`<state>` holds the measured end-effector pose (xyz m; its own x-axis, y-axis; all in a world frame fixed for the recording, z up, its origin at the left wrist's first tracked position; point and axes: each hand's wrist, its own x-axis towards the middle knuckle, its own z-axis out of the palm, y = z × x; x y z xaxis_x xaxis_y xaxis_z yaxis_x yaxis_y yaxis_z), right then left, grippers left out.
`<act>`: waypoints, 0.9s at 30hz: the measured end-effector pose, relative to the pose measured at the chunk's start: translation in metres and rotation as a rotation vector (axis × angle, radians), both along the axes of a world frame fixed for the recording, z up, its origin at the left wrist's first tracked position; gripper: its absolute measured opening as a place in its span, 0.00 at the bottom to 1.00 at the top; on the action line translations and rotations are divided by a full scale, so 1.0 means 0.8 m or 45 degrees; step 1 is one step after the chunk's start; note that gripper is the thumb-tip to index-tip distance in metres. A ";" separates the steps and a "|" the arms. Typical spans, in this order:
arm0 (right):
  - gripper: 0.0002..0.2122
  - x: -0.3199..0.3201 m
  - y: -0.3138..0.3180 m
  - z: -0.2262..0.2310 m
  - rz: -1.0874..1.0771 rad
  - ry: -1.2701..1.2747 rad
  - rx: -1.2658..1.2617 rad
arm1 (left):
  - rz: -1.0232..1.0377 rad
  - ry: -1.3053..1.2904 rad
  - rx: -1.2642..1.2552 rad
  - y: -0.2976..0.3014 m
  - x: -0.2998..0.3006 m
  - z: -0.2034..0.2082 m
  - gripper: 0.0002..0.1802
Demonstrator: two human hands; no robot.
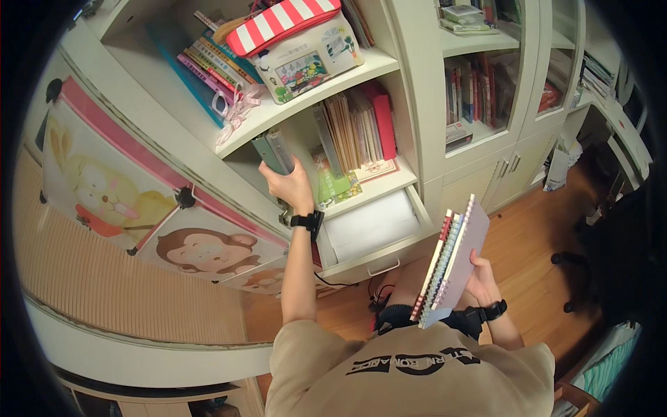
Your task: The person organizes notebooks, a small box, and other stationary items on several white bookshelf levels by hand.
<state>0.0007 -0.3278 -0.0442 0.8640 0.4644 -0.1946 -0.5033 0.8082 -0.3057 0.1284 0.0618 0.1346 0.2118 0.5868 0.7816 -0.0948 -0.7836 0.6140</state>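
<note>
My left hand (290, 186) reaches into the lower open shelf. Its thumb and fingers close around upright green and grey folders (273, 151) at the shelf's left side. In front of my body, my right hand (481, 279) grips a tilted stack of spiral notebooks (451, 260). A pale purple cover faces outward, with blue and dark red spiral bindings beside it. The far side of the stack is hidden. To the right of my left hand, a green booklet (335, 182) lies on the shelf beneath standing paper folders (346, 132) and a bright pink binder (383, 125).
Below the shelf, a pulled-out drawer (411, 240) holds white paper. A red-and-white striped bag (299, 55) and leaning books (219, 62) fill the shelf above. Cartoon-printed storage panels (104, 184) stand at left, glass-door cabinets (479, 90) at right. A black chair (604, 250) stands farther right.
</note>
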 end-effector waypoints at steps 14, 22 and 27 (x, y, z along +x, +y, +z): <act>0.26 -0.038 -0.042 0.009 -0.242 0.175 -0.260 | -0.286 0.154 -0.117 0.038 0.160 -0.055 0.42; 0.26 -0.026 -0.042 0.000 -0.281 0.199 -0.367 | -0.877 0.684 -0.168 0.070 0.106 -0.092 0.65; 0.26 -0.019 -0.027 0.016 -0.263 0.201 -0.332 | -0.767 0.504 -0.083 0.064 0.109 -0.137 0.57</act>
<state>-0.0142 -0.3492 -0.0315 0.8843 0.2004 -0.4218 -0.3951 0.8027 -0.4468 0.2152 0.1128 0.0252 0.7730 0.3214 0.5469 -0.2598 -0.6261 0.7352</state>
